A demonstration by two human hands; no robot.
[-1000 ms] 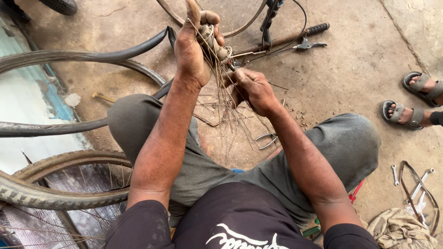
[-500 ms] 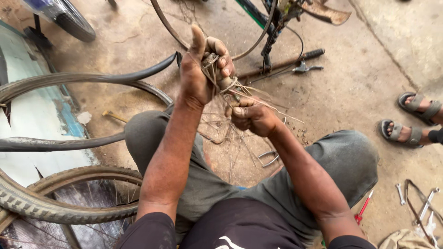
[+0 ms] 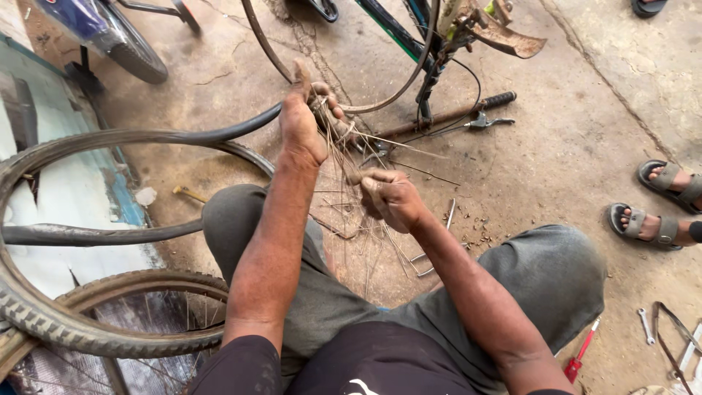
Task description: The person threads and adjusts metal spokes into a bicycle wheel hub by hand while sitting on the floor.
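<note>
Left hand (image 3: 303,124) clenched around the top of a bundle of thin wheel spokes (image 3: 358,212), right hand (image 3: 391,197) closed lower down on the same loose strands, a person sits on a stained concrete floor (image 3: 556,146). The spokes fan out between the knees. Done well, the sorting seems to call for a firm upper grip while single spokes are drawn straight down, untangled. A tyre (image 3: 88,329) lies left; a red screwdriver (image 3: 581,351) and a bystander's sandalled feet (image 3: 658,201) right.
</note>
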